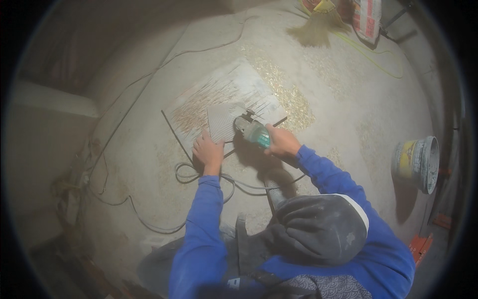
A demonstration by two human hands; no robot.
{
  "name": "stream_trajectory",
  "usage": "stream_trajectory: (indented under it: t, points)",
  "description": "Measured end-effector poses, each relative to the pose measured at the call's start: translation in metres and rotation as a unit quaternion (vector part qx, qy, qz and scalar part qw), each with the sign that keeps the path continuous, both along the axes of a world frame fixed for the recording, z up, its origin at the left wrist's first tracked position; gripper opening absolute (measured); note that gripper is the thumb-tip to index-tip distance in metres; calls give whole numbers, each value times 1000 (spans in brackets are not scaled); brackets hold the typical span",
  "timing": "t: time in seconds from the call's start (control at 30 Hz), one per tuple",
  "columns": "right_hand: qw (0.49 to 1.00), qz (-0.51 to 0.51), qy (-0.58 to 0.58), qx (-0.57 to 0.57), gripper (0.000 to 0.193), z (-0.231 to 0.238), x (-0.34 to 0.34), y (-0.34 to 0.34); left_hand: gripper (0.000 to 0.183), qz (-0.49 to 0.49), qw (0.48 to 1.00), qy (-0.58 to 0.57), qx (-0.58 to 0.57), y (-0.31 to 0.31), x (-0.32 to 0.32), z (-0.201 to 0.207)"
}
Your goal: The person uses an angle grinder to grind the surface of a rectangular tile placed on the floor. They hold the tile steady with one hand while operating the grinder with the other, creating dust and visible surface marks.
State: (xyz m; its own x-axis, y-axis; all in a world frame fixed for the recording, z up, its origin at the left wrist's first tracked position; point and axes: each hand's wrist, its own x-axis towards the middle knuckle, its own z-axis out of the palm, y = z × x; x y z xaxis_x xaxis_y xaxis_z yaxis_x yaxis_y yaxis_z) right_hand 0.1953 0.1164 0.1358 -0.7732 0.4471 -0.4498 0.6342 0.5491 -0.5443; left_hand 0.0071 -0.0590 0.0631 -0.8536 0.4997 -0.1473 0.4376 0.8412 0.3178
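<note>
My right hand (282, 142) grips a teal and grey angle grinder (251, 130), its disc end at the right edge of a small grey ribbed tile (222, 121). My left hand (209, 152) lies flat with fingers spread on the tile's lower left corner, pressing it down. The tile rests on a larger scored board (219, 92) that lies on the dusty concrete floor (338, 99). Both arms are in blue sleeves. The grinder's cable (199, 175) loops on the floor just below my left hand.
A paint-stained bucket (418, 162) stands at the right. A straw broom (317, 25) and a sack (367, 17) lie at the top, with a yellow cord (371, 57) trailing from them. Thin cables (119, 124) run along the left. Orange blocks (420, 246) sit lower right.
</note>
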Motion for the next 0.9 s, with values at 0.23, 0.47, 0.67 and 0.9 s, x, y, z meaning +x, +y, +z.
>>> stream_trajectory:
  t: [0.23,0.47,0.67,0.9]
  points:
    - [999,39,-28,14,59,-5,-39,-11,80,-81,990,-57,102,6,-40,-35]
    - [996,59,-56,35,59,-15,-55,-16,74,-59,991,-63,99,6,-41,-39]
    - [995,45,-82,40,63,-12,-62,-19,75,-67,991,-98,61,6,-42,-34]
    - [998,38,-50,13,60,-9,-64,-18,76,-65,989,-113,67,7,-44,-36]
